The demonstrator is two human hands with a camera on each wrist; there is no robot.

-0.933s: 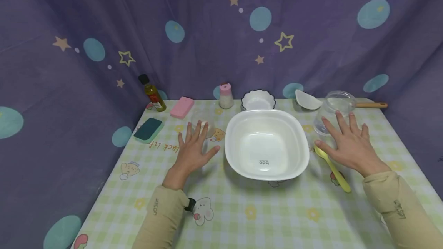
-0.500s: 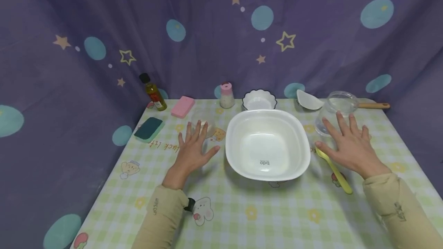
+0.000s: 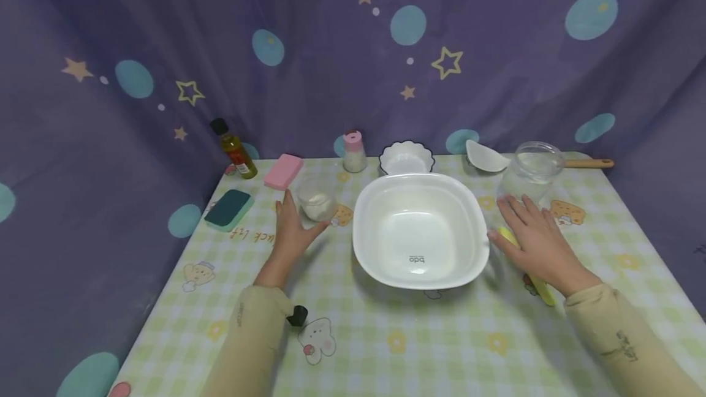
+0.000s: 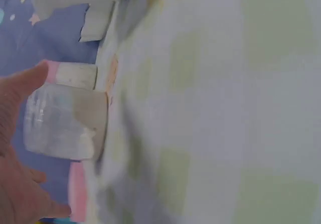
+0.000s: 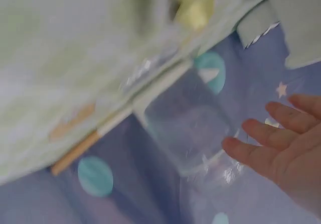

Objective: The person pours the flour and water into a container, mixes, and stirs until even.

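Observation:
My left hand [image 3: 291,231] is held beside a small clear jar [image 3: 317,198] of white powder, thumb and fingers spread with the jar between and just beyond them. In the left wrist view the jar [image 4: 67,121] stands upright, powder heaped on one side. Over a yellow spoon [image 3: 543,291] my right hand [image 3: 537,247] hovers, fingers extended and holding nothing; it hides the spoon's middle. Behind its fingertips stands a larger clear jar [image 3: 531,170], also seen in the right wrist view. Between the hands sits a large white basin [image 3: 420,231] with bare insides.
At the back left are an oil bottle [image 3: 237,153], a pink sponge [image 3: 284,171] and a green sponge [image 3: 229,209]. A pink-topped shaker [image 3: 354,153] and a fluted white bowl [image 3: 407,158] stand behind the basin. A white scoop-like piece [image 3: 486,157] and a wooden handle [image 3: 589,163] lie back right.
My left hand has moved left and turned sideways to the small jar. My right hand has shifted left and lower, with fingers closer together, covering more of the spoon.

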